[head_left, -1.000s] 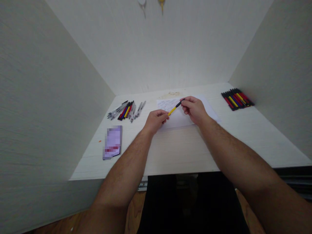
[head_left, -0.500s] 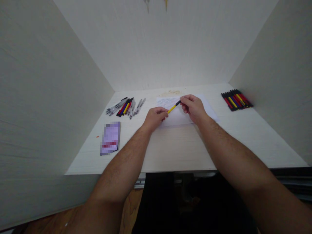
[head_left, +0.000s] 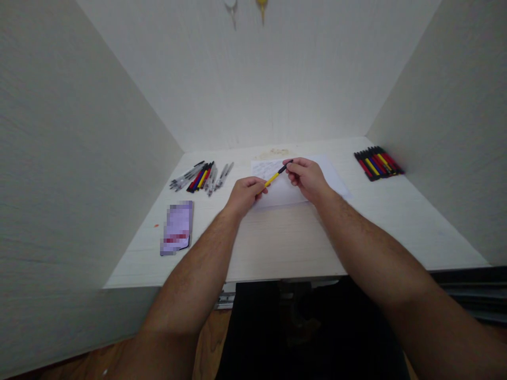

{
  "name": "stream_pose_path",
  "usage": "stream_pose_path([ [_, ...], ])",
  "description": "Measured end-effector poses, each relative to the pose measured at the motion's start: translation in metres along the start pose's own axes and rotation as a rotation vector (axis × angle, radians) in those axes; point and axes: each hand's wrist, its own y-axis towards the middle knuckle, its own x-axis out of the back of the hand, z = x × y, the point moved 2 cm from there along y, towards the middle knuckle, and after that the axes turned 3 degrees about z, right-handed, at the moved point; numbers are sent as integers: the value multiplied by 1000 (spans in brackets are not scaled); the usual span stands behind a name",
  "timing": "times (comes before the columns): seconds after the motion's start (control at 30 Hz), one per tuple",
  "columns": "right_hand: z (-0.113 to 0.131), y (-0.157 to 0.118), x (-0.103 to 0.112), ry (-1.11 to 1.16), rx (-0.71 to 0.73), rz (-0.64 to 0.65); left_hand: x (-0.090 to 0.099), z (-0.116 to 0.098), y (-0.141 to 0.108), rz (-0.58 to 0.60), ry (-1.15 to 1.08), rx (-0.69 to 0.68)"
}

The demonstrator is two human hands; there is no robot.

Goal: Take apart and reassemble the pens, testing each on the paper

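Observation:
A yellow pen [head_left: 273, 179] with a black end is held slantwise between both hands, above a white sheet of paper [head_left: 293, 195]. My left hand [head_left: 246, 196] pinches its lower yellow end. At the upper black end, the fingertips of my right hand [head_left: 304, 177] are closed on it. Rows of faint writing show on the upper left part of the paper; my hands cover some of the sheet.
Left of the paper lie clear pens [head_left: 186, 177] and coloured pens [head_left: 200, 177]. A blurred purple phone-like object [head_left: 177, 226] rests nearer the front. Several black-ended coloured pens [head_left: 378, 163] lie in a row by the right wall. White walls enclose the table [head_left: 285, 248].
The whole view has shifted slightly. Both hands still hold the yellow pen between them, and more of its black end shows by the right fingertips.

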Motion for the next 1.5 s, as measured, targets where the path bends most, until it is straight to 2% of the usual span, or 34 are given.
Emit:
stream_pose_path([
  [0.33,0,-3,1,-31,10,-38,-4,-12,-3,-38,67,-32],
  [0.6,-3,-4,1,-106,42,-130,-6,-17,-5,-86,124,-28],
  [0.8,0,-6,-1,-71,52,-84,-6,-7,0,-42,78,-36],
  [1.13,2,-8,1,29,4,-47,-8,-12,-4,3,35,-21],
  [1.5,2,-7,-1,-16,17,-94,-8,-8,-2,39,42,-56],
])
